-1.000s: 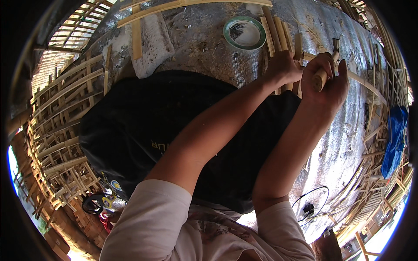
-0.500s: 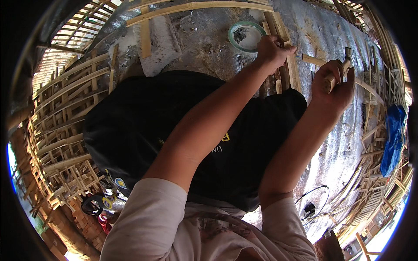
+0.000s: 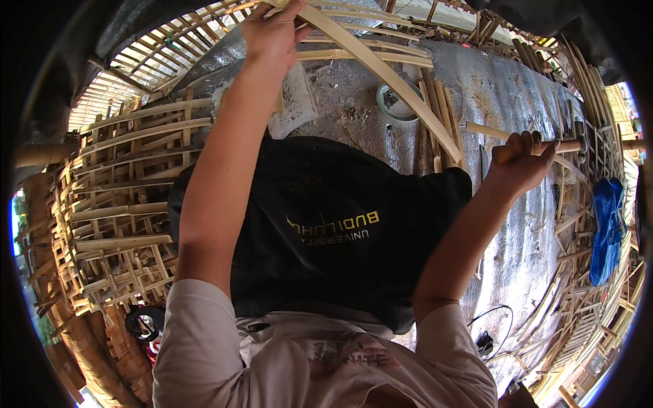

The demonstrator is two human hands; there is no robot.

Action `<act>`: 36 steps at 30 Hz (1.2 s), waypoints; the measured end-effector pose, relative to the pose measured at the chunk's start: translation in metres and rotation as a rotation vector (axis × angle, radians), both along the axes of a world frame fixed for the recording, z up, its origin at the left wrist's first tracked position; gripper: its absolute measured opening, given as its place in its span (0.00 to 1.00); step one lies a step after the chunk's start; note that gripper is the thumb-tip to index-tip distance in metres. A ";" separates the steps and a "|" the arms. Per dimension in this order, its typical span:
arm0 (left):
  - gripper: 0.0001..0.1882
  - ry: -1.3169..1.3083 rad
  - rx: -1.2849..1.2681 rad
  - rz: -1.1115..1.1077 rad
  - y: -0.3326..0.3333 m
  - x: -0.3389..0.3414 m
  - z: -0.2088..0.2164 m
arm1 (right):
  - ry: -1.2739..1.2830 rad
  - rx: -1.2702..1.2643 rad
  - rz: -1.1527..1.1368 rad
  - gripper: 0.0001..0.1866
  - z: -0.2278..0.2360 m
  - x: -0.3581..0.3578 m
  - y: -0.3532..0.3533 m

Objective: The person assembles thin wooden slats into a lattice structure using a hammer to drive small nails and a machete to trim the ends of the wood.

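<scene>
Stretching far up to the upper left, the left hand [image 3: 272,37] pinches the upper end of a long pale bamboo strip [image 3: 374,60] between thumb and fingers. Half a second ago that same hand was well over to the right, at the bundle of strips [image 3: 447,109] beside the round green-rimmed dish [image 3: 383,102]; now the two hands are well apart. The long strip slants down to the right, crossing in front of the dish and part of the bundle, where earlier the dish had only the left hand at its edge. Whether its lower end touches the bundle I cannot tell.

The right hand [image 3: 525,162] is clenched around the handle of a wooden-handled tool [image 3: 503,156]. The handle, which pointed back toward the wearer before, now lies almost level, with its dark metal head [image 3: 581,136] to the right.

So the long strip runs from the left hand's grasp down to a spot left of the right hand, just beyond the black cloth [image 3: 320,197] over the lap, and the right hand stays clear of it. A shorter bamboo piece [image 3: 484,131] lies just beside the right hand.
</scene>
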State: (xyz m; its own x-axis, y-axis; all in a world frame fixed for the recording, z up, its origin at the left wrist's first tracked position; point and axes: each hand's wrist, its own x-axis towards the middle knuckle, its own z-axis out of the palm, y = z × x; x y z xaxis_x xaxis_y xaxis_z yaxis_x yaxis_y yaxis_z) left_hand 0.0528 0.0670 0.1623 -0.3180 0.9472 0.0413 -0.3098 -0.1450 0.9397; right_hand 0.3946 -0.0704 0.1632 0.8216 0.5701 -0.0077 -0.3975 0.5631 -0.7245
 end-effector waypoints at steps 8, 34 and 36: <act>0.12 0.005 0.187 0.073 -0.065 -0.119 0.095 | -0.219 -0.112 0.081 0.14 0.023 -0.035 -0.004; 0.22 0.272 -0.022 -0.461 -0.106 -0.098 0.147 | -0.299 -0.184 1.338 0.20 0.006 -0.200 -0.149; 0.21 0.314 -0.100 -0.470 -0.106 -0.095 0.134 | -0.233 -0.175 1.348 0.18 0.000 -0.205 -0.155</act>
State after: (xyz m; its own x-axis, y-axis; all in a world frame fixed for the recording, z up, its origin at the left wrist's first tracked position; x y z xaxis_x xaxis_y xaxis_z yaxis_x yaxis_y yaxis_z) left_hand -0.0418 -0.0394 0.2967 0.1514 0.9880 -0.0311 -0.0238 0.0351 0.9991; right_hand 0.1898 -0.2257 0.1630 -0.3675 0.9246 -0.1006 -0.4185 -0.2611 -0.8699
